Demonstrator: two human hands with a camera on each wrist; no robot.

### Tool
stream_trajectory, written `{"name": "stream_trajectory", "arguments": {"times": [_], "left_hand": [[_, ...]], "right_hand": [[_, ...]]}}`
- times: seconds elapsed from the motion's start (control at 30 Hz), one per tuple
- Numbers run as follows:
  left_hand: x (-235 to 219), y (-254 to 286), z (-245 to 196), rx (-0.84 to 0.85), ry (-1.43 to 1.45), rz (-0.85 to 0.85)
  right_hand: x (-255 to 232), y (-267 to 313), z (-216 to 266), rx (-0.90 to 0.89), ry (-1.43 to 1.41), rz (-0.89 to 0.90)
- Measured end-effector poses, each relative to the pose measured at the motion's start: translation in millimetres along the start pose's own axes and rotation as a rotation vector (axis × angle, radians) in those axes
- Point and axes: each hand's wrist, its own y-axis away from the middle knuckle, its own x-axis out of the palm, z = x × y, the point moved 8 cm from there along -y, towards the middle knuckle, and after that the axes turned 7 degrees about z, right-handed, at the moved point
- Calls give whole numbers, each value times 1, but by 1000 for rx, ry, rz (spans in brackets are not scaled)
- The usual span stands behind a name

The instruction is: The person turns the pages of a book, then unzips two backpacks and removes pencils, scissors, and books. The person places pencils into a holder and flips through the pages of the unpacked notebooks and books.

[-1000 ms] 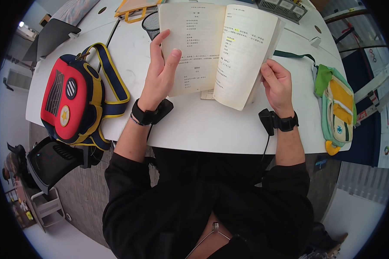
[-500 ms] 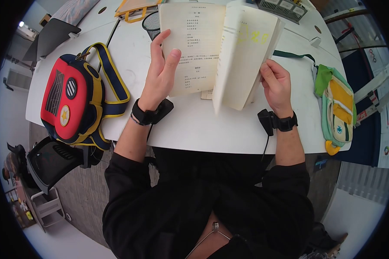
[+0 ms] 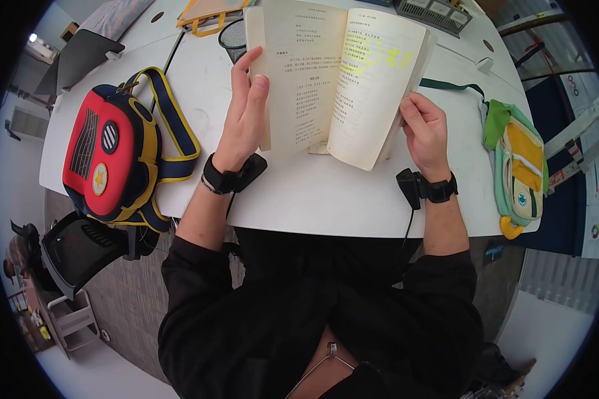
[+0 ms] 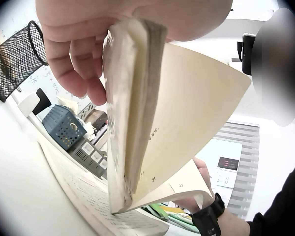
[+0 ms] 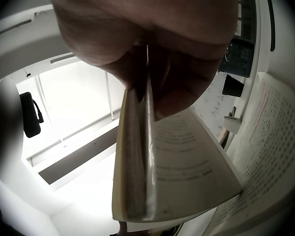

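White surface [image 3: 313, 206]. Left hand [image 3: 244, 120] clamped on left side of open paperback [image 3: 333, 86], right hand [image 3: 426, 126] pinching its right side; both touch it, neither nearer. Book's held above surface, spine pointing away from near edge. Red backpack [image 3: 116, 153] at left edge, green-yellow bag [image 3: 520, 166] at right edge.

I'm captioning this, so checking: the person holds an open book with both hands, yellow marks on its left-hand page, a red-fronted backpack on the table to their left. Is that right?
Not quite: the head view shows the yellow marks on the right-hand page. The left hand and right hand do hold the open book, with the red-fronted backpack on the table at left.
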Motion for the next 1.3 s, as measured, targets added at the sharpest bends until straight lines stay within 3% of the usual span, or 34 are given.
{"name": "stream_trajectory", "arguments": {"times": [1.3], "left_hand": [[-1, -1, 10, -35, 20, 18]], "right_hand": [[0, 1, -2, 0, -16, 33]]}}
